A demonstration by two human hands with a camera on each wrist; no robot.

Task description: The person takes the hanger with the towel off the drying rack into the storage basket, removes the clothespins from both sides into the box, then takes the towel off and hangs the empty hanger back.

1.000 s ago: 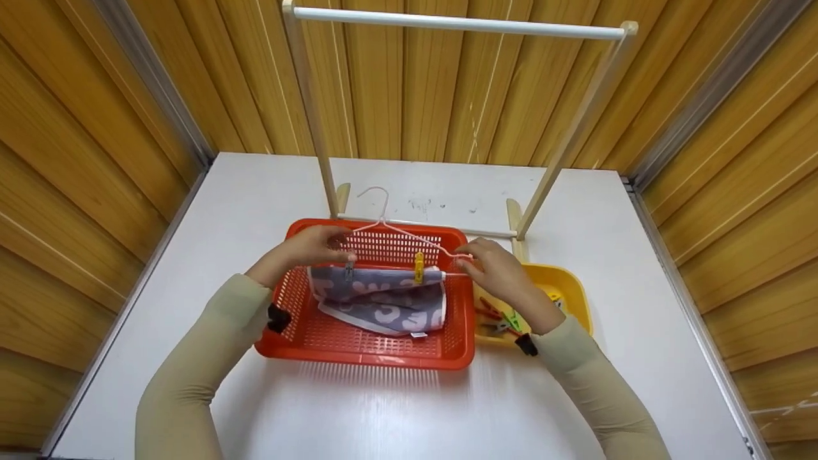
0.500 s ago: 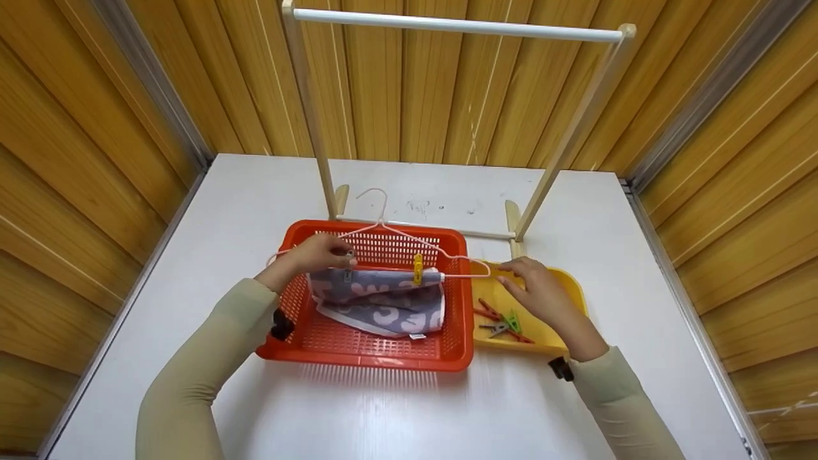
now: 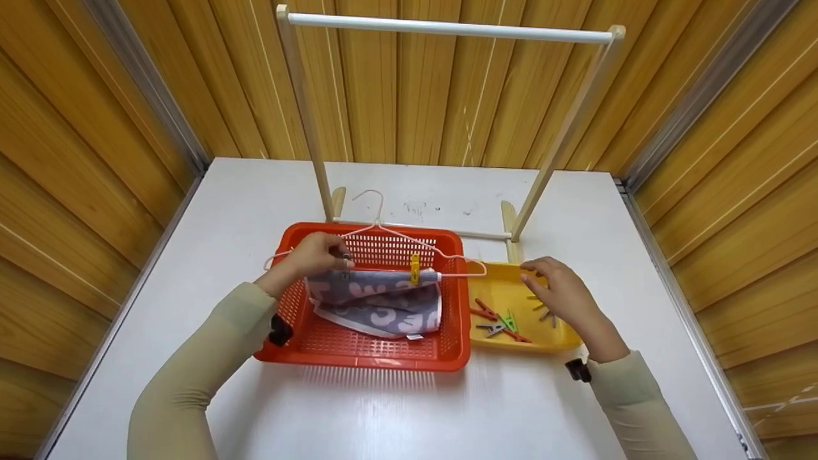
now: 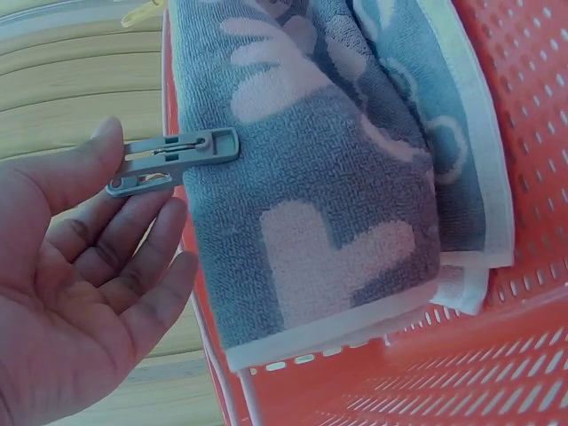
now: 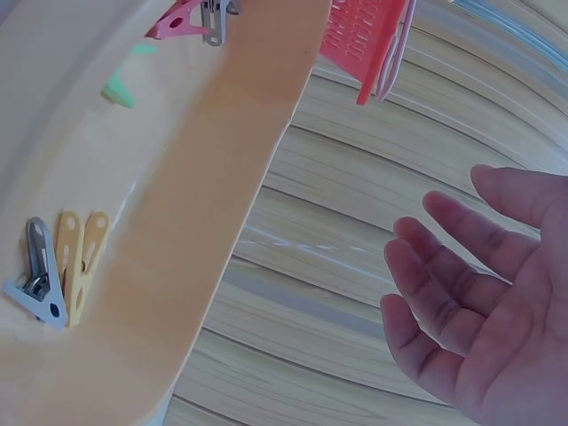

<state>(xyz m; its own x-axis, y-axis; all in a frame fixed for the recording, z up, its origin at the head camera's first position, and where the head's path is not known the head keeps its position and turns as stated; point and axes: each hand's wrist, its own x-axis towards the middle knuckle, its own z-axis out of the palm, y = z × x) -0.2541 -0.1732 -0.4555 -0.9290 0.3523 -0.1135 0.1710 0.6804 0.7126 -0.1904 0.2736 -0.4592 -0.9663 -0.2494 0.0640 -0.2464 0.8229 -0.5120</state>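
My left hand (image 3: 312,257) pinches the handle end of a grey clothespin (image 4: 177,158) between thumb and fingers. The clip's nose is on the upper edge of a grey-blue towel (image 3: 377,306) with pale patterns. The towel is folded over the bottom bar of a pink hanger (image 3: 418,241), inside and over a red basket (image 3: 457,306). A yellow clothespin (image 3: 415,269) grips the towel further right. Relaxed and holding nothing, my right hand (image 3: 565,297) hovers over the right part of a yellow tray (image 3: 543,345); the right wrist view shows its fingers (image 5: 430,293) loosely bent.
Several clothespins (image 3: 491,313), red, green and grey, lie in the tray's left part, and grey and yellow clips (image 5: 80,266) at its other end. Behind the basket stands a drying rack (image 3: 447,27) with a white top rail. Wood-patterned walls (image 3: 428,102) surround the white table (image 3: 396,421).
My right hand has let go of the hanger's right end and moved right over the tray. My left hand has closed in on the grey clothespin at the towel's edge.
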